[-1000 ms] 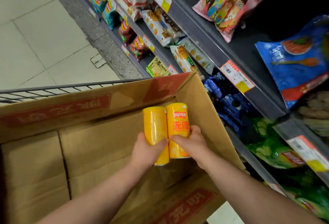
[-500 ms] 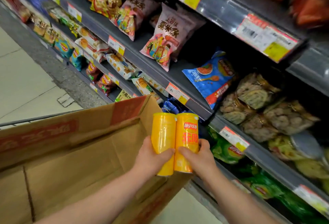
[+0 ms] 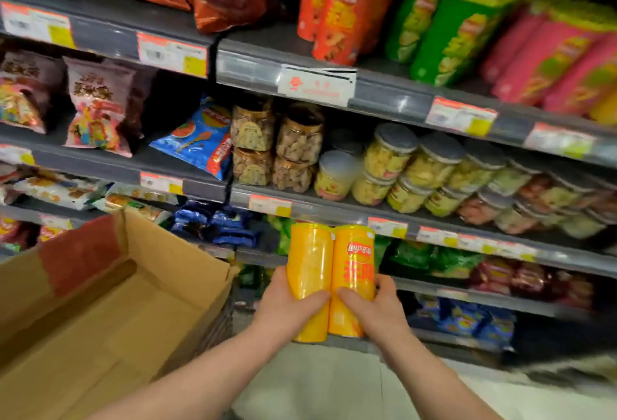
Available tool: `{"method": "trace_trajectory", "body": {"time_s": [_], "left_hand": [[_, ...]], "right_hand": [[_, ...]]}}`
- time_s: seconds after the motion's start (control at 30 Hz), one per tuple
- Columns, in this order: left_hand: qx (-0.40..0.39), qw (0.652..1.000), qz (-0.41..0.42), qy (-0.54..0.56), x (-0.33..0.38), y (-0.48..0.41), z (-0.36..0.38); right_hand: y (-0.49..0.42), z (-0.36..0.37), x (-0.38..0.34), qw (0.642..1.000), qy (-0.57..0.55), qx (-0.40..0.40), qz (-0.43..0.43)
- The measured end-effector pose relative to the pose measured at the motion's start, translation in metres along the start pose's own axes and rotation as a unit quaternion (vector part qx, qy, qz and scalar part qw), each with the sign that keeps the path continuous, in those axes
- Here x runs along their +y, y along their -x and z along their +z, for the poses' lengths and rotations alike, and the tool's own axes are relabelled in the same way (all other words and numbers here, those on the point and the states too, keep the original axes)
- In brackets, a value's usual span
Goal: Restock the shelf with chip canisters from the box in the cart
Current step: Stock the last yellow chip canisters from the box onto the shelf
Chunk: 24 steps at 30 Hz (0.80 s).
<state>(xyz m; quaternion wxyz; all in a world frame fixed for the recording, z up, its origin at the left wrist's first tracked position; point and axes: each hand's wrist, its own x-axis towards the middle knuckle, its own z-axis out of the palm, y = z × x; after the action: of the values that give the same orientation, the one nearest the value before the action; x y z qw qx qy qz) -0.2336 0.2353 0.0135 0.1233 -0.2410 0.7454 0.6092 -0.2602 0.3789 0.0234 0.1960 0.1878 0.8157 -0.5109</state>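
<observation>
I hold two yellow chip canisters upright and side by side in front of the shelves. My left hand [image 3: 287, 309] grips the left canister [image 3: 309, 259]. My right hand [image 3: 377, 312] grips the right canister [image 3: 355, 262], which bears a red Lay's logo. The open cardboard box [image 3: 110, 289] lies at the lower left, to the left of my hands. On the top shelf [image 3: 384, 95] at the upper right stand red [image 3: 347, 15], green [image 3: 450, 32] and pink chip canisters [image 3: 551, 58].
Clear jars of snacks [image 3: 394, 165] fill the middle shelf straight ahead. Snack bags [image 3: 96, 109] lie on the shelves to the left, a blue chip bag [image 3: 203, 139] among them. Lower shelves hold green, red and blue bags. Pale floor shows below my arms.
Both hands carried the two canisters up and to the right, away from the box. My view swung up from the box to the shelves with the canister row.
</observation>
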Motion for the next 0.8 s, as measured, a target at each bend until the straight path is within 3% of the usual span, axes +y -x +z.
{"method": "trace_trajectory", "body": {"time_s": [0.4,0.8], "left_hand": [[-0.144,0.983,0.086,-0.08,0.019,0.136,0.216],[-0.25,0.951,0.131,-0.13,0.05,0.189,0.328]], "right_hand": [[0.112,-0.216,0.14,0.982,-0.095,0.157,0.039],[0.159,-0.323,0.197,0.955,-0.165,0.242,0.038]]}}
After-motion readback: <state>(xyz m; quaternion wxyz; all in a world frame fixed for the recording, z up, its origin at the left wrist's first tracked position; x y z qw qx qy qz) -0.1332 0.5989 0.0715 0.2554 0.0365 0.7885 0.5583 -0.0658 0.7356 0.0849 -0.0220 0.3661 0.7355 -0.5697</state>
